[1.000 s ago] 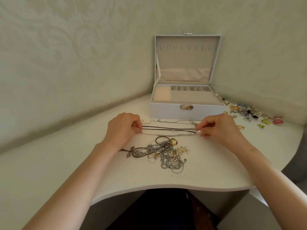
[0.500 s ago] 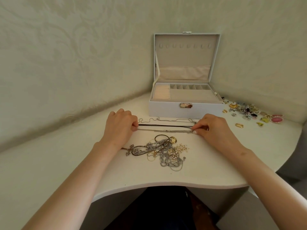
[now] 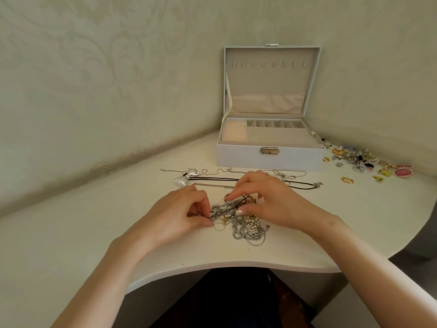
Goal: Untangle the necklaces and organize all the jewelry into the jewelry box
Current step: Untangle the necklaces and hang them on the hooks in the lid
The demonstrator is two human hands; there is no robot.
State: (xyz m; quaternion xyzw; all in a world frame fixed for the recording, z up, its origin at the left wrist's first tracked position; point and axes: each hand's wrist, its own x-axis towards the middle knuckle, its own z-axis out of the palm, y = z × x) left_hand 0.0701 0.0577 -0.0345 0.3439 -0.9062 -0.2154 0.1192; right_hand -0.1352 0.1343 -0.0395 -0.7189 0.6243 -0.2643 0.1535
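Count first. 1 jewelry box is standing open at the back of the table, its lid upright and its latch facing me. 8 small hooks are showing in 1 row inside the lid. Below them, 1 cream ring-roll section is sitting at the left, 1 row of small compartments is running along the back (too small for me to count), and 1 flat grey section is lying in front.

3 strands are lying stretched out side by side between the box and my hands: 1 thin silver chain, 1 black cord with 2 puffy silver pendants at its left end, and 1 flat silver chain.

1 tangle is lying on the near middle of the table, under my fingers. Silver links, fine gold strands, 1 pearl cluster and a dark cord are all knotting into each other; I cannot count the separate necklaces in it.

1 scatter of small pieces is lying on the table right of the box, with 1 gold oval ring apart from it, nearer me.

Hands: 2. My left hand is curling in, thumb and forefinger pinching a strand at the tangle's left edge. My right hand is arching over the tangle's top, fingertips bent down and pinching the dark cord.
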